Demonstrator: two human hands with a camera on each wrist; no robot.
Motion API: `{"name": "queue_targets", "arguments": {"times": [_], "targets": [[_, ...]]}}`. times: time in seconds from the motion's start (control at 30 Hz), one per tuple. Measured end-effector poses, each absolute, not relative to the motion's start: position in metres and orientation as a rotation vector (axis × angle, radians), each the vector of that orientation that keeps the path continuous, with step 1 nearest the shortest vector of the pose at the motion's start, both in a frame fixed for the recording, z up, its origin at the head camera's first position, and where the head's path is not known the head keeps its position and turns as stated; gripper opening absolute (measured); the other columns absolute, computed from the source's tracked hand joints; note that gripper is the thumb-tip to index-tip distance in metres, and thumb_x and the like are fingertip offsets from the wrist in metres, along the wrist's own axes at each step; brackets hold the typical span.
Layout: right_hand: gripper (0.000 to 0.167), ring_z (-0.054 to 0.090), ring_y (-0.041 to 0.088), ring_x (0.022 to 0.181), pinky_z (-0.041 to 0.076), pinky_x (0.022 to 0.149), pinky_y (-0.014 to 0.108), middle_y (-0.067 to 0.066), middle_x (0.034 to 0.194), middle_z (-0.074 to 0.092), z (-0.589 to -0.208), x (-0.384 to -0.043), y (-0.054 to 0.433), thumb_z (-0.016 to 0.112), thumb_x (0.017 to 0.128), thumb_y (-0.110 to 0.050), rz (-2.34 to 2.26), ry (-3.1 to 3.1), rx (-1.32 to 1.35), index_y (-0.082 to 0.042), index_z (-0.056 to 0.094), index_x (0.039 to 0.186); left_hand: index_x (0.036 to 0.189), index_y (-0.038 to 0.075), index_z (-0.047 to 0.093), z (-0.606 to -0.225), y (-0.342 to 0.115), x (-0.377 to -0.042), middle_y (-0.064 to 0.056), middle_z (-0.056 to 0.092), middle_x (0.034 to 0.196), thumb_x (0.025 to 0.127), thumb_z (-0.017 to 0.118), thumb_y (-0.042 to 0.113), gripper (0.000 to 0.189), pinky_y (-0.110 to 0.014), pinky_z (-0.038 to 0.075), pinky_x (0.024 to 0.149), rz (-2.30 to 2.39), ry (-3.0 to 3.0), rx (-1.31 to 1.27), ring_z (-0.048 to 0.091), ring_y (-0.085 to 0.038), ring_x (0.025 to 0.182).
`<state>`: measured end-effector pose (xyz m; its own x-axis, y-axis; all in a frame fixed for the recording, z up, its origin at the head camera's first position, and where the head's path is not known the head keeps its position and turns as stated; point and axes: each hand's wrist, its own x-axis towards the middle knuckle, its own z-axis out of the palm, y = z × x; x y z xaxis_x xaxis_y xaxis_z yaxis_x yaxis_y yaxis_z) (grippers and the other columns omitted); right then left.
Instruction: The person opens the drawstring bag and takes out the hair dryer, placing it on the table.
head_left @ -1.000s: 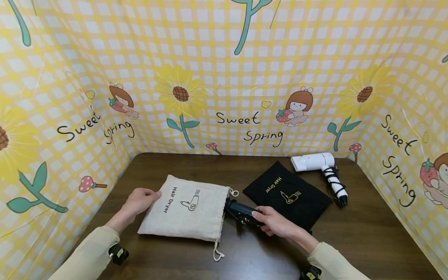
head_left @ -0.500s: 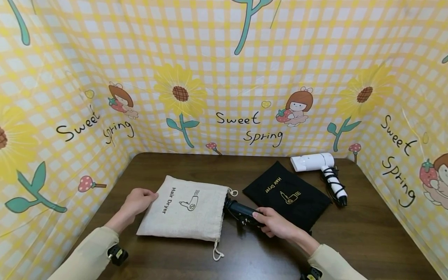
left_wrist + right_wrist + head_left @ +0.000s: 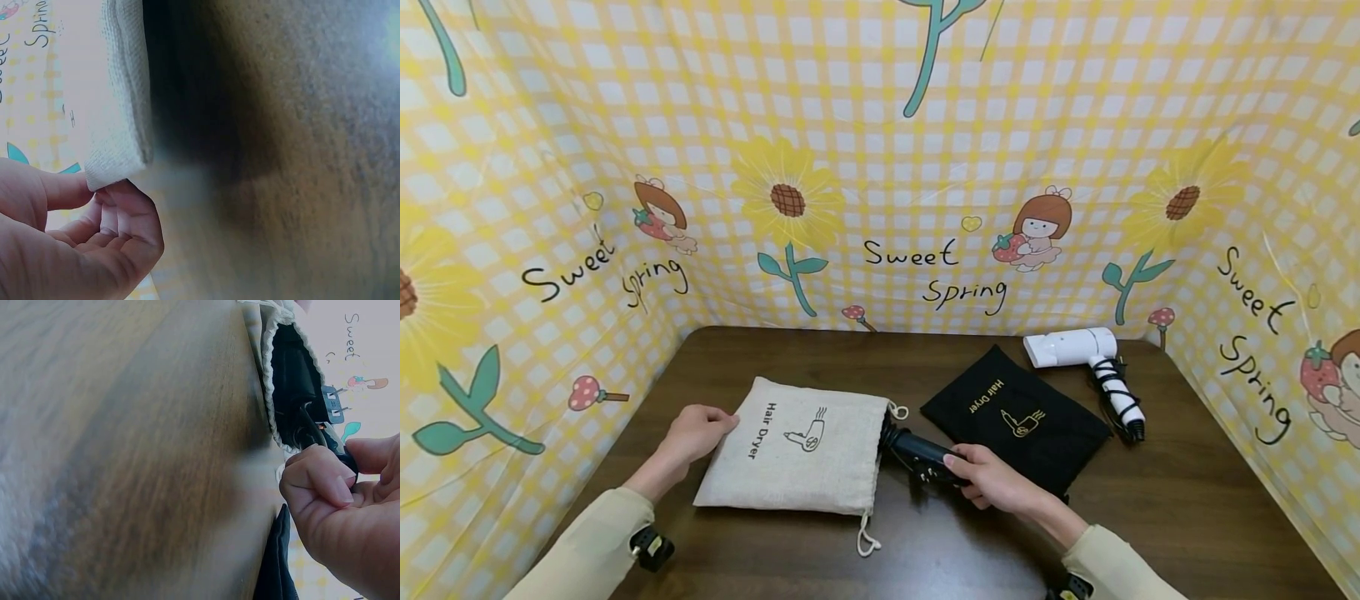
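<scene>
A cream cloth drawstring bag [image 3: 842,479] printed "Hair Dryer" lies on its side, its mouth facing right. At its closed end my left hand [image 3: 696,433] pinches the edge between thumb and fingers, also plain in the left wrist view, where the hand [image 3: 119,237] sits at the bag's corner. My right hand [image 3: 996,479] grips the handle of a black hair dryer [image 3: 917,454], whose front part is hidden inside the bag. In the right wrist view, a plug [image 3: 333,405] with prongs shows beside the bag's open mouth.
A black cloth bag [image 3: 985,396], also lettered "Hair Dryer", lies flat behind my right hand. Farther back rests a white hair dryer [image 3: 1071,346] with its cord wound round the handle. Yellow checked cloth [image 3: 880,167] surrounds the dark wooden table [image 3: 760,558].
My left hand and the cream bag's closed end have shifted slightly left. My right hand has moved a touch to the right, still gripping the black hair dryer.
</scene>
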<state>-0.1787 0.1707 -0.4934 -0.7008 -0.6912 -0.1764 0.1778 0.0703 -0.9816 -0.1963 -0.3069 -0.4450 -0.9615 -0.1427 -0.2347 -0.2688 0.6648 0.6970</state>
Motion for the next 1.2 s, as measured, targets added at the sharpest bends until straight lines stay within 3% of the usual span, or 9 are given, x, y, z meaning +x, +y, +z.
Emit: {"name": "queue_targets", "arguments": {"times": [0.5, 1.2], "targets": [[0.027, 0.025, 0.008, 0.056, 0.025, 0.05, 0.021, 0.003, 0.08, 0.041, -0.473, -0.167, 0.163, 0.041, 0.116, -0.02, -1.726, 1.774, -0.372, 0.006, 0.049, 0.119, 0.115, -0.009, 0.072, -0.447, -0.311, -0.197, -0.008, 0.065, 0.09, 0.108, 0.058, 0.022, 0.034, -0.037, 0.049, 0.069, 1.197, 2.722, -0.316, 0.058, -0.023, 0.08], [0.03, 0.024, 0.008, 0.055, 0.025, 0.05, 0.021, 0.003, 0.08, 0.042, -0.475, -0.165, 0.168, 0.043, 0.116, -0.024, -1.74, 1.786, -0.334, 0.005, 0.048, 0.118, 0.11, -0.009, 0.072, -0.452, -0.31, -0.197, -0.011, 0.066, 0.095, 0.107, 0.061, 0.02, 0.031, -0.036, 0.055, 0.068, 1.241, 2.707, -0.346, 0.062, -0.02, 0.078]]}}
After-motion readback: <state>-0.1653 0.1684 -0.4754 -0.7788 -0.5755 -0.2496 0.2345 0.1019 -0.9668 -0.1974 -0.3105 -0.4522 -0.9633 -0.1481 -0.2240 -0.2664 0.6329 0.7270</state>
